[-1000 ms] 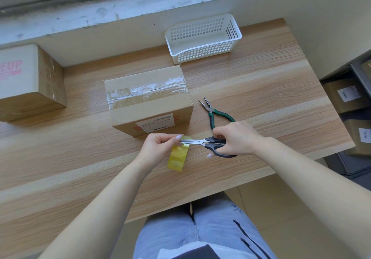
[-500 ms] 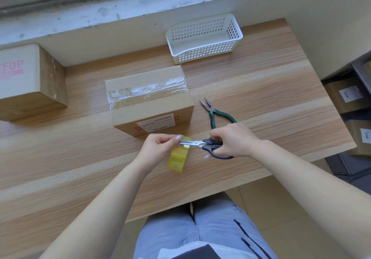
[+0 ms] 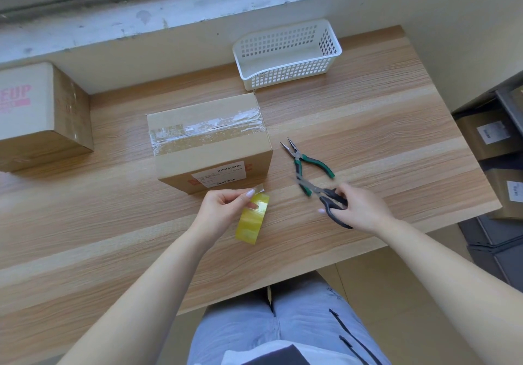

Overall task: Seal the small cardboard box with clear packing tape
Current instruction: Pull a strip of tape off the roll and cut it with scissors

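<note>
Box [image 3: 209,149] sits near the middle of the desk [image 3: 368,127], a strip [image 3: 203,132] of clear tape across its top and a label [image 3: 218,176] on its near side. At 6 o'clock from it the left hand [image 3: 223,209] pinches the loose end of a yellowish tape roll [image 3: 252,223], the roll just below its fingers. At 4 o'clock the right hand [image 3: 359,209] grips the black handles of scissors [image 3: 328,200], their blades blurred. Pliers [image 3: 308,161] lie at 3 o'clock of the box, a white basket [image 3: 283,74] at 1 o'clock, a bigger box [image 3: 36,115] at 9 o'clock
</note>
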